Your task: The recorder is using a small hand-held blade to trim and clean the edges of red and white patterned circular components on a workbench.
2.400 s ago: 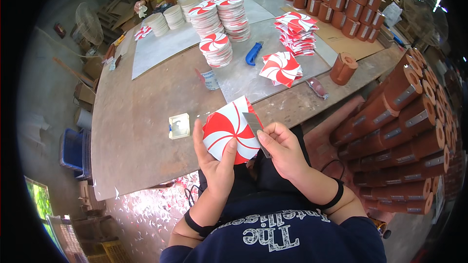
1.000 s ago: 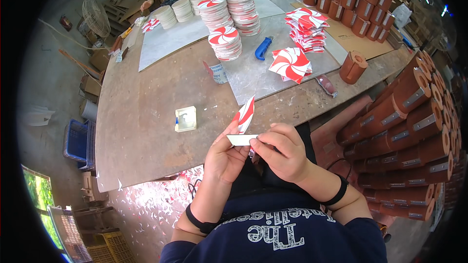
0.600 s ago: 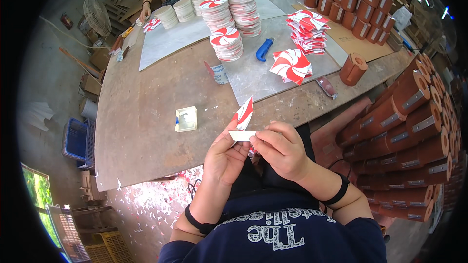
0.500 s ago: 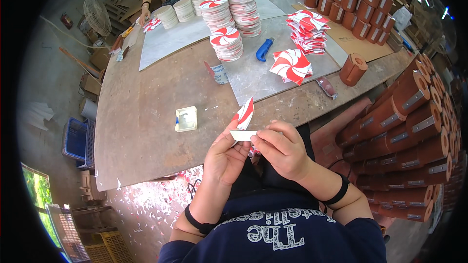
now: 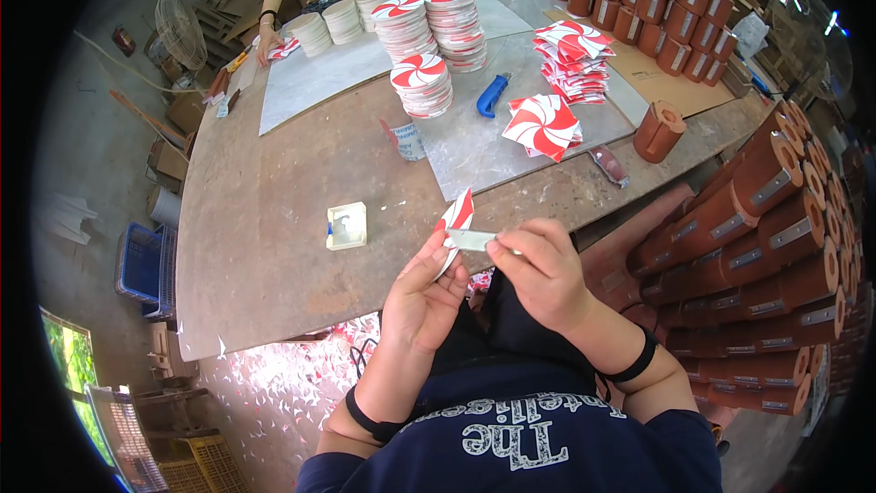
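Note:
Over the table's near edge, my left hand (image 5: 420,301) pinches a red-and-white swirl-printed piece (image 5: 459,212), which stands up edge-on to view. My right hand (image 5: 550,278) is closed on a flat pale blade (image 5: 472,239) with a slanted end, held between thumb and fingers. The blade's tip is at the swirl piece, just above my left fingertips; whether it touches is unclear. On the grey board lie a stack of square-cut swirl pieces (image 5: 546,125) and a blue-handled knife (image 5: 493,97). A round swirl stack (image 5: 421,85) stands to their left.
A small white square dish (image 5: 348,225) sits on the brown tabletop (image 5: 274,183). Brown cylinders (image 5: 744,246) are piled at my right, and a single one (image 5: 659,131) stands on the table. Across the table a person's hand (image 5: 266,44) touches swirl pieces. Scraps litter the floor.
My right hand has moved slightly right and up, turning the blade so its slanted end meets the swirl piece higher up. The person's hand across the table has shifted slightly.

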### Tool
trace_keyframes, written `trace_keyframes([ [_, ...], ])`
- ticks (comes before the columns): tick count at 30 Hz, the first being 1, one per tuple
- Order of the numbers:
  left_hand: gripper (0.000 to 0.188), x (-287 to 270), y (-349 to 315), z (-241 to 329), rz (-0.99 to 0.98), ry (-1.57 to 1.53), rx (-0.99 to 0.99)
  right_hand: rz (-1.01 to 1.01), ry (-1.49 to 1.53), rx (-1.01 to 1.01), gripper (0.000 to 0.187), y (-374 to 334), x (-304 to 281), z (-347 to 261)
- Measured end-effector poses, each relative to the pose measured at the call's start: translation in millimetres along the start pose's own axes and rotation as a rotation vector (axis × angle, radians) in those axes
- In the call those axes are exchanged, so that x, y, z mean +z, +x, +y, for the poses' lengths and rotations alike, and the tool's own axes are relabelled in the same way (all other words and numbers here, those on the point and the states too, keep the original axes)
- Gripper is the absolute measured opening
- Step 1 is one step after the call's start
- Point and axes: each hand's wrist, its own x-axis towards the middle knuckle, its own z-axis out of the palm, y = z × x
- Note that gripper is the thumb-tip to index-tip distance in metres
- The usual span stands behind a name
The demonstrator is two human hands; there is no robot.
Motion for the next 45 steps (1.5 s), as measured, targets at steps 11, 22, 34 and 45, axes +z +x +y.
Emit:
trace_keyframes([
  [11, 0.035, 1.3, -0.7, 0.0, -0.012, 0.016, 0.019, -0.017, 0.082, 0.048, 0.030, -0.1, -2.3, -3.0],
  [22, 0.030, 0.5, -0.6, 0.3, -0.011, -0.021, -0.001, -0.004, 0.076, 0.049, 0.030, -0.8, -3.7, -3.4],
  [34, 0.032, 0.9, -2.3, 0.6, 0.038, -0.004, 0.004, 0.006, 0.034, 0.107, 0.029, -7.0, -7.3, 6.3],
  [45, 0.032, -4.0, -1.3, 1.3, -0.070, 0.003, -0.013, 0.002, 0.123, 0.078, 0.031, -1.3, -9.5, -6.2],
])
